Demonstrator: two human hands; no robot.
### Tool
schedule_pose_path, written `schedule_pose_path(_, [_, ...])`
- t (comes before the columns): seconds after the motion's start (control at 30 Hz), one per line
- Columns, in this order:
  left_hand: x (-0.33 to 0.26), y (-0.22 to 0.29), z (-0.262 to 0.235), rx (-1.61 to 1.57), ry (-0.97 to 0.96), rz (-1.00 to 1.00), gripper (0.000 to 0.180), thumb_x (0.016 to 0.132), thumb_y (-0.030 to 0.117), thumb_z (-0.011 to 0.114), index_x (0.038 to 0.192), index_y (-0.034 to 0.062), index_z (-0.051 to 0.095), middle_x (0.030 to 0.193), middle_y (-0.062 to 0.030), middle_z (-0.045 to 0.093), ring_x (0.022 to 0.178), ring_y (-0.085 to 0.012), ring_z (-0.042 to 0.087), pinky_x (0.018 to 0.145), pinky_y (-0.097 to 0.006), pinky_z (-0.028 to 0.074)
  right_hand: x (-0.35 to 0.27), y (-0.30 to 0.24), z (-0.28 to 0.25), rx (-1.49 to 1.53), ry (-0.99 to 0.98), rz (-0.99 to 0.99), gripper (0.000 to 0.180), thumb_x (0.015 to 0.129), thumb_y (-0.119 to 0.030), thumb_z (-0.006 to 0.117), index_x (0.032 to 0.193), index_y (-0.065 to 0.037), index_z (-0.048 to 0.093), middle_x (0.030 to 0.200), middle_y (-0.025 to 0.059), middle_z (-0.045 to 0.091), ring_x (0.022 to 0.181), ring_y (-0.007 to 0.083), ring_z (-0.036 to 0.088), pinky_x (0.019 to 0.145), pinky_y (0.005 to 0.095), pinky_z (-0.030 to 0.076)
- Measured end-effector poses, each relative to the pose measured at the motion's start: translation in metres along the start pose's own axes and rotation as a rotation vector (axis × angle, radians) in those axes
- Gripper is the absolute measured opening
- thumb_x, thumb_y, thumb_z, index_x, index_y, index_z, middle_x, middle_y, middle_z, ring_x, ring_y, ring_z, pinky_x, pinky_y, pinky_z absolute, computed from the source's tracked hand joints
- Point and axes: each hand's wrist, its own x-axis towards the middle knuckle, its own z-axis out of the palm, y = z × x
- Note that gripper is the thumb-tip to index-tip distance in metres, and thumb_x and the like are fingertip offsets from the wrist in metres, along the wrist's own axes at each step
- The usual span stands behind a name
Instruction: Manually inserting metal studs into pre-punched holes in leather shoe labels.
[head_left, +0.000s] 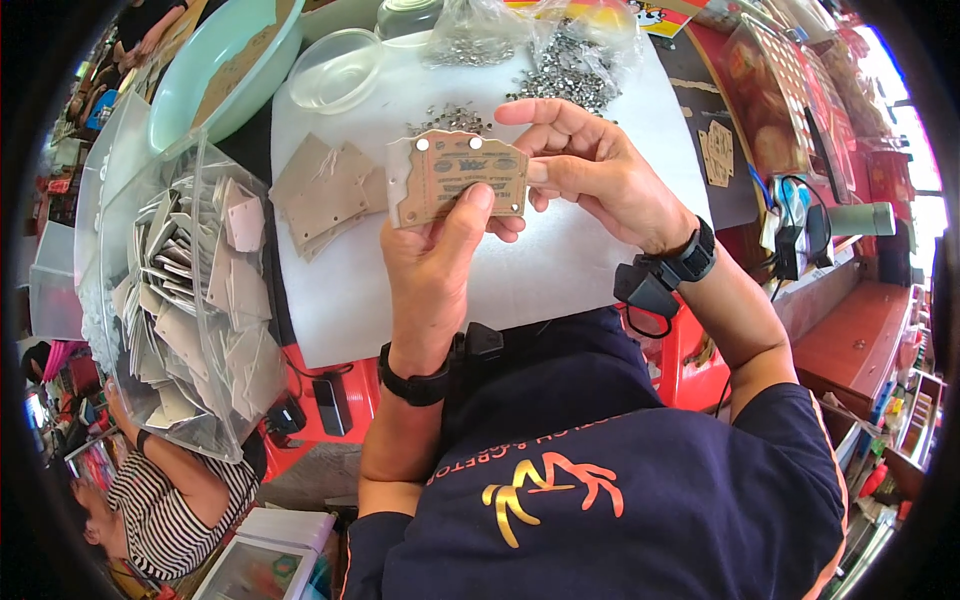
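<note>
While a brown card with two pale studs near its top edge is held above the middle of the white tabletop by the left hand — closed on it, thumb across its face — the right hand is held half open at the card's right end, and whether anything is pinched there cannot be told. Loose cards are piled near the tabletop's left edge, and metal bits are heaped toward its far right corner.

Loose metal studs and crated cut pieces suggest a workshop.
</note>
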Motion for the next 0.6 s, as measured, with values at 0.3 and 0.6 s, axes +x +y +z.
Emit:
schedule_pose_path(0.3, [-0.0015, 0.0009, 0.0013, 0.028, 0.009, 0.009, 0.029, 0.095, 0.007, 0.054, 0.123, -0.0007, 0.053, 0.102, -0.0111, 0.066, 0.076, -0.0180, 0.063, 0.063, -0.031, 0.050, -0.0034, -0.0023, -0.0030, -0.015, -0.038, -0.047, 0.043, 0.092, -0.008, 0.063, 0.133, -0.003, 0.051, 0.098, 0.0019, 0.065, 0.086, 0.0081, 0.060, 0.076, 0.0251, 0.051])
schedule_pose_path(0.6, [-0.0017, -0.0001, 0.0065, 0.097, 0.041, 0.074, 0.028, 0.095, 0.004, 0.052, 0.122, -0.0031, 0.053, 0.101, -0.0108, 0.066, 0.079, -0.0166, 0.063, 0.062, -0.030, 0.052, -0.0045, -0.0038, 0.0047, -0.156, 0.003, -0.124, 0.041, 0.095, -0.009, 0.061, 0.134, -0.003, 0.050, 0.097, 0.0022, 0.064, 0.084, 0.0082, 0.060, 0.077, 0.0236, 0.049])
